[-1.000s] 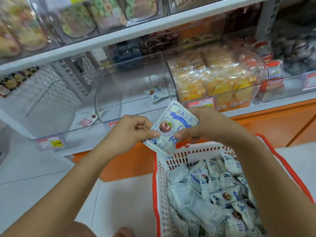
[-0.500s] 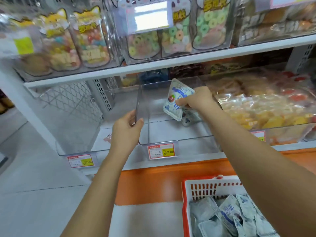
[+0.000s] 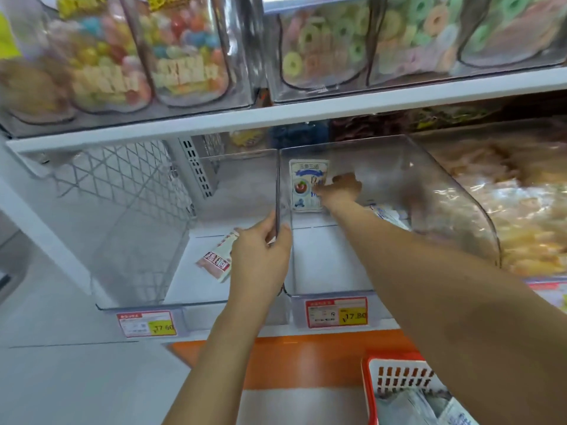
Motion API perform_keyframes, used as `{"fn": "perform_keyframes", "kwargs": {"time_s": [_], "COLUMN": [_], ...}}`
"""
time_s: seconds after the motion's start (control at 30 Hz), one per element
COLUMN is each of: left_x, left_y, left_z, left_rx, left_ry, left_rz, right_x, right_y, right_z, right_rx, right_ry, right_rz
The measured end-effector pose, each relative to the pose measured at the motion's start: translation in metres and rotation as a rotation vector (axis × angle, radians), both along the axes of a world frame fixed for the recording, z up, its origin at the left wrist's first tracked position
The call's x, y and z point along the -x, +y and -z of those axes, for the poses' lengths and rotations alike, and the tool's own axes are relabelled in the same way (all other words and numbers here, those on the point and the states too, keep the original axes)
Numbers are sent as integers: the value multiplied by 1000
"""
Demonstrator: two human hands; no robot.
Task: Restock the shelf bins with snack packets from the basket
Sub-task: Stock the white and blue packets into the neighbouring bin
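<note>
Head view: our right hand is pinching a snack packet upright deep inside the clear bin, while our left hand is gripping the bin's left wall between thumb and fingers. Letting go with nothing behind it, we are probably risking the packet toppling flat.

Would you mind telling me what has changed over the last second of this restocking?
The right hand carried the blue-and-white packet from above the basket up into the clear bin, standing it near the back. The left hand let go of it and took hold of the bin's side wall. The pink packet stayed put.
</note>
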State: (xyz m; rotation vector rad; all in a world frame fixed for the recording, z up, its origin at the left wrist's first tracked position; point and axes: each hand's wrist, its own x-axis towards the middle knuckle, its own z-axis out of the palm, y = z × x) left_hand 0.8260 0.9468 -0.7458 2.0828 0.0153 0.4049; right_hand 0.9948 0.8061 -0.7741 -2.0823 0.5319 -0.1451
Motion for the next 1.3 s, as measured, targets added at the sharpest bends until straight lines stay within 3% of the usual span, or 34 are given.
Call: {"fn": "perform_keyframes", "kwargs": {"time_s": [0.07,0.27,0.33,0.43,0.53,0.6,0.83,0.93,1.13,1.3], "left_x": [0,1,0,1,2,3,5,5,4,2], "left_y": [0,-2,-2,-1,-2,-3,-3,0,2,3], "left_z": [1,3,3,3,1,0,-2,-4,-5,-3], "left_rx": [24,45,53,58,53,42,36,25,7,-10], "left_ry": [7,26,29,29,27,21,25,54,78,78], "left_rz": [14,-13,-9,-5,-8,-13,0,15,37,35], "right_x": [-3,-14,-9,14,33,36,34,31,39,38], "right_y": [0,-2,-12,-39,-58,-63,-64,-57,-51,-48], "right_z": [8,19,8,-13,-20,-21,-15,-10,0,-5], "right_rx": [-52,-66,110,541,826,763,160,-139,-214,-332], "right_ry": [37,101,154,193,444,584,756,617,208,17], "right_rz": [29,-146,-191,-217,-389,-460,-492,-492,-464,-386]}}
